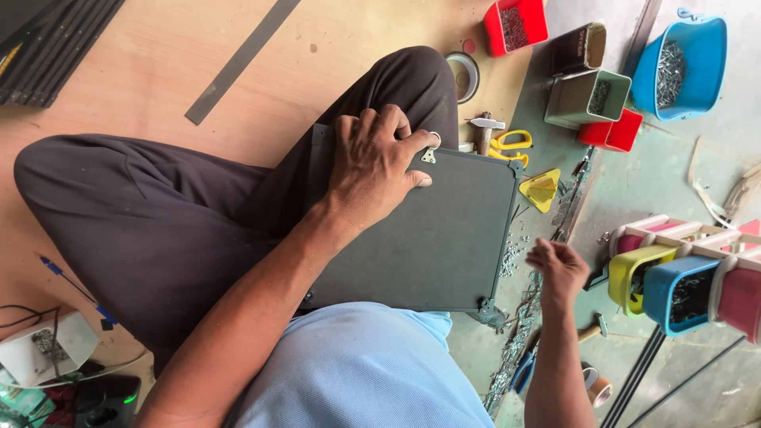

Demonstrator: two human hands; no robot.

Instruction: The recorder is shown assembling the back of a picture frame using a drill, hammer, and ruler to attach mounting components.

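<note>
Plywood floor [158, 55] underneath; my left hand [372, 162] presses spread on a matte grey panel [428, 238], metal bracket [429, 156] at 12 o'clock; right hand [559, 265] loosely curled.

The left hand [372, 162] presses a dark board [428, 238]; the right hand [557, 265] hovers above scattered nails [511, 257].
</note>
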